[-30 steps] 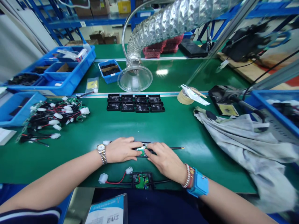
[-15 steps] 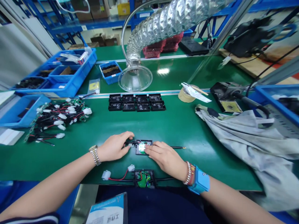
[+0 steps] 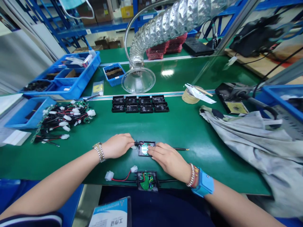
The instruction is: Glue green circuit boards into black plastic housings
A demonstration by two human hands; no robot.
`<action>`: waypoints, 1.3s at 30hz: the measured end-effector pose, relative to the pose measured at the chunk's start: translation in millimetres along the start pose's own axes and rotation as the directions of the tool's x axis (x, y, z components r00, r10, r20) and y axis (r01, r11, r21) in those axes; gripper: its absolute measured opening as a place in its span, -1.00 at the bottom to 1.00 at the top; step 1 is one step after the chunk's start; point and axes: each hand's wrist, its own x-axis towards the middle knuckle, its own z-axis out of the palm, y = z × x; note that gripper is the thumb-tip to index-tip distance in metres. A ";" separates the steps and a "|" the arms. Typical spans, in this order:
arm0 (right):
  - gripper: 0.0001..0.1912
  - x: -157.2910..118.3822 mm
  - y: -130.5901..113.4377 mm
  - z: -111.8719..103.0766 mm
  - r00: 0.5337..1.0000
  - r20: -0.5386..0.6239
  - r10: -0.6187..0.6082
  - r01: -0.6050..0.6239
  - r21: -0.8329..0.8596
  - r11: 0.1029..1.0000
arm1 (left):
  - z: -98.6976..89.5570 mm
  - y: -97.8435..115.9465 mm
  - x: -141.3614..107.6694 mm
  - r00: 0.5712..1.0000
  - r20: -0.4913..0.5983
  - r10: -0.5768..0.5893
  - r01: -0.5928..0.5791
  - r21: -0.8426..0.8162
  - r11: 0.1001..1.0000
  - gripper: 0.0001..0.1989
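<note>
A person's left hand (image 3: 117, 146) and right hand (image 3: 168, 161) meet over a small black plastic case (image 3: 141, 151) lying flat on a green bench (image 3: 196, 132), straight ahead of the wearer and between the two wrists. The case sits longer from side to side. A thin black cable (image 3: 181, 148) leaves its right end and runs on along the same line, ending in a bared tip, while a short stub of black wire (image 3: 136, 143) shows at its left end. The right hand is the nearer of the two, its fingers (image 3: 155, 150) laid flat and close together across the open case, on top of a shiny green circuit board (image 3: 145, 149) seated inside, and curled round nothing. The left hand comes in from the other side, fingers bunched narrowly with their tips (image 3: 132, 138) at the case's left edge beside the wire; whether they pinch it cannot be told. Just below, closer to the wearer, a second black case (image 3: 153, 176) lies with a red wire (image 3: 120, 180) and a white plug (image 3: 109, 175). Farther up the bench stand eight black cases (image 3: 132, 108) in two rows, and a heap of wired boards (image 3: 66, 118) lies to the left
</note>
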 end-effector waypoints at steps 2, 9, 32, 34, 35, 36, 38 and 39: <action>-0.80 0.5 0.1 -0.6 1.000 0.003 -0.001 0.001 0.004 1.000 | -4.9 0.9 2.4 1.000 0.005 0.026 -0.026 0.002 1.000 -0.78; -0.79 0.1 -0.3 0.0 1.000 0.014 0.006 -0.006 0.012 1.000 | 14.1 23.6 -6.3 0.938 -0.303 0.166 -0.055 0.345 0.937 -0.75; -0.64 12.4 -15.9 2.6 0.989 0.074 0.127 -0.119 -0.103 0.988 | 47.2 10.3 -13.1 0.950 -0.311 -0.014 0.089 0.228 0.970 -0.77; -0.62 11.2 -13.5 4.2 0.990 0.054 0.133 -0.129 -0.075 0.989 | 46.0 8.0 -12.5 0.957 -0.288 -0.038 0.100 0.204 0.974 -0.76; -0.62 10.9 -12.5 5.0 0.990 0.048 0.134 -0.131 -0.065 0.989 | 45.8 7.0 -11.7 0.958 -0.284 -0.029 0.087 0.195 0.977 -0.75; -0.63 10.8 -11.9 5.6 0.990 0.046 0.134 -0.131 -0.059 0.990 | 45.7 6.0 -10.5 0.957 -0.290 -0.009 0.066 0.188 0.980 -0.75; -0.63 10.9 -11.2 6.5 0.990 0.051 0.130 -0.128 -0.056 0.990 | 45.9 4.4 -7.9 0.947 -0.315 0.056 0.006 0.191 0.981 -0.74; -0.63 11.1 -11.2 6.7 0.990 0.055 0.129 -0.125 -0.059 0.990 | 45.8 3.8 -6.7 0.941 -0.324 0.094 -0.028 0.203 0.979 -0.72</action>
